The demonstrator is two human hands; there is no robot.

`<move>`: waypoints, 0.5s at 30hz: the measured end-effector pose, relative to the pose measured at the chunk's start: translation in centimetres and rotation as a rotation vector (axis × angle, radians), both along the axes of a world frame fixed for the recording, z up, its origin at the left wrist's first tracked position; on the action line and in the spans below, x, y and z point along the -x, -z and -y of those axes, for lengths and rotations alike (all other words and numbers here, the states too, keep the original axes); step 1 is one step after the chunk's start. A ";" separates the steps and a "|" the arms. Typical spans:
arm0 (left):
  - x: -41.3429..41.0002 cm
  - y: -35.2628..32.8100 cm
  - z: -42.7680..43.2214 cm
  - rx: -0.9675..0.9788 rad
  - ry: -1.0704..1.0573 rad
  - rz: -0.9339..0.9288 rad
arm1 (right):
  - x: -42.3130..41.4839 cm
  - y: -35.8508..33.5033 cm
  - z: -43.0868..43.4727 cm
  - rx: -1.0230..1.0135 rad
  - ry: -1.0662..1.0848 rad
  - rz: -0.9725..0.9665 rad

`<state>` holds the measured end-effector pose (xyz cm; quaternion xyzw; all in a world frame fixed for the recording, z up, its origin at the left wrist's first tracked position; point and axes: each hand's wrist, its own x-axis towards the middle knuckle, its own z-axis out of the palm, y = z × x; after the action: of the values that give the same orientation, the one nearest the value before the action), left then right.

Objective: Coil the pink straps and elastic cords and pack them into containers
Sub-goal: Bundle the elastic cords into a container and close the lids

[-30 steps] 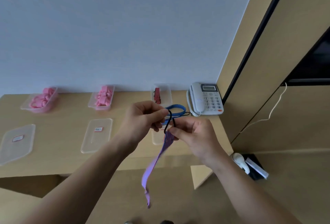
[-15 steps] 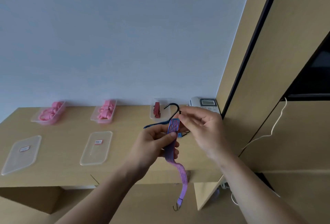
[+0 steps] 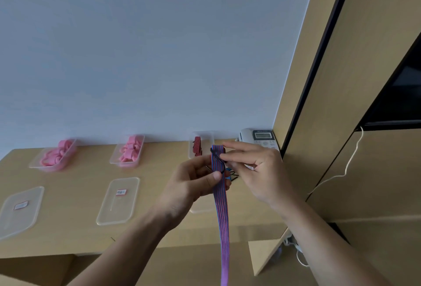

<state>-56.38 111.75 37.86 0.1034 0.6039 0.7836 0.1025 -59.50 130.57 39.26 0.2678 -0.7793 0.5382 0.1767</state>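
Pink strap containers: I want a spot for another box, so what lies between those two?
Nothing: the head view shows bare desk between the left container and the right container.

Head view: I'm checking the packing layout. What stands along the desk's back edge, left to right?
A tub of pink straps → second tub of pink straps → clear tub with a red striped cord → telephone.

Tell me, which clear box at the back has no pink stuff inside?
The clear plastic container nearest the grey desk telephone: it holds a red-and-black striped elastic cord, while the other two hold coiled pink straps.
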 end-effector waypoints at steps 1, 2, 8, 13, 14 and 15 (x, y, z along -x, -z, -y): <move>0.1 0.1 0.2 0.002 0.000 -0.010 | 0.0 0.0 0.2 -0.030 0.015 -0.026; 0.1 0.1 0.4 0.002 -0.001 -0.017 | 0.0 0.0 0.5 -0.054 0.031 -0.045; 0.5 0.3 1.7 0.066 -0.021 -0.039 | 0.0 -0.8 2.4 0.090 -0.004 0.184; 0.6 0.7 2.6 0.087 -0.014 -0.051 | 1.4 -1.9 3.3 -0.099 -0.023 0.371; 0.7 0.8 2.7 0.085 -0.025 -0.042 | 1.6 -2.1 3.4 -0.091 -0.028 0.384; 0.8 0.9 2.8 0.079 -0.038 -0.030 | 1.6 -2.3 3.6 -0.080 -0.029 0.383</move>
<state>-57.14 108.91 36.95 0.0998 0.6378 0.7592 0.0824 -61.11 127.02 41.57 0.1786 -0.8156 0.5504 0.0067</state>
